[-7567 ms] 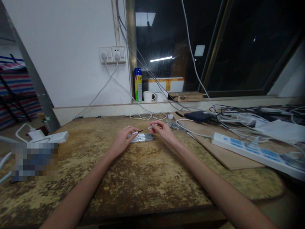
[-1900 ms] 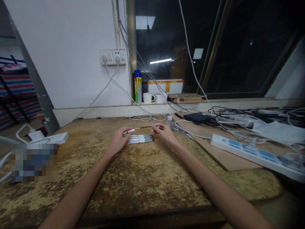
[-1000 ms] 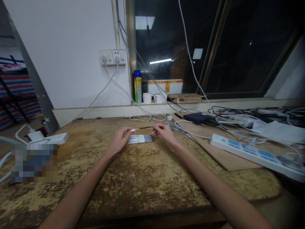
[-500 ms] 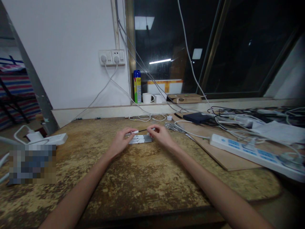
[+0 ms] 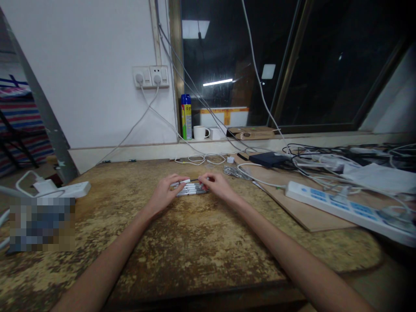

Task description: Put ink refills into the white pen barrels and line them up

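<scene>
Over the wooden table, my left hand [image 5: 165, 189] is closed on the white barrel of a pen [image 5: 185, 181]. A thin dark rod, which looks like the pen's refill [image 5: 194, 180], runs from that barrel to the fingertips of my right hand [image 5: 217, 185]. Those right fingers are pinched on the pen's other end and mostly cover it. Just below and between both hands, several white and grey pens [image 5: 191, 189] lie side by side in a row on the table, partly hidden by the fingers.
Behind my right hand lies a clear plastic bag [image 5: 236, 172] of small parts. A white power strip [image 5: 344, 210] and tangled cables cover the right side, near a dark flat box [image 5: 268, 160]. Another white strip [image 5: 76, 189] sits left. The worn table [image 5: 195, 251] ends at a front edge.
My right hand has moved slightly left, towards my left hand, and less of the dark rod shows between them. Both hands keep their hold. The view has shifted a little.
</scene>
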`<state>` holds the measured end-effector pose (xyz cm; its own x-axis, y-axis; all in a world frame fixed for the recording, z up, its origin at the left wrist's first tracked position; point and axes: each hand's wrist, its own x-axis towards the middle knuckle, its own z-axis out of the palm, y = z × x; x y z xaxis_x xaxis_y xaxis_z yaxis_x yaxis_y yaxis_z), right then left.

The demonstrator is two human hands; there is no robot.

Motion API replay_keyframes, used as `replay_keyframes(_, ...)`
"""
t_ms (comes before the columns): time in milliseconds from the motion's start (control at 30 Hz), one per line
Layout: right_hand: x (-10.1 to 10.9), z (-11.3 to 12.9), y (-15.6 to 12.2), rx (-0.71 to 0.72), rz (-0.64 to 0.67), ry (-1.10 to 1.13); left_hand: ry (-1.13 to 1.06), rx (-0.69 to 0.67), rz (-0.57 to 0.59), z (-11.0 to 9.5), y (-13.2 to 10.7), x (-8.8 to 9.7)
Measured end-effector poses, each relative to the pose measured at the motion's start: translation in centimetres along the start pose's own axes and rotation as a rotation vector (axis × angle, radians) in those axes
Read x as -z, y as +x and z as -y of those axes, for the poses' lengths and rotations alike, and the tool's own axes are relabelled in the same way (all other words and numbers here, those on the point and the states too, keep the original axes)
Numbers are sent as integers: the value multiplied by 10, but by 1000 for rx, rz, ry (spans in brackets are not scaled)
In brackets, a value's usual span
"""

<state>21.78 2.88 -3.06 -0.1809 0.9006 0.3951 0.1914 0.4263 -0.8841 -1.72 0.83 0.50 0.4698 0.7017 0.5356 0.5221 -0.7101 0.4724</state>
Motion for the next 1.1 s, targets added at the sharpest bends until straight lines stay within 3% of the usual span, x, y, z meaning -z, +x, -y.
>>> replay_keyframes(367,-1,-4,3,-17,-22,43,-18,28,-4,-4,-1,0)
replay_keyframes(567,0,1,5,-137,-126,189,-22,24,-27,-3,-1,1)
replay_keyframes(767,8,5,4,-58,-273,125,-12,53,-59,2,-2,1)
replay_keyframes(1100,6,12,1,-22,-238,172,-8,53,-68,5,-2,0)
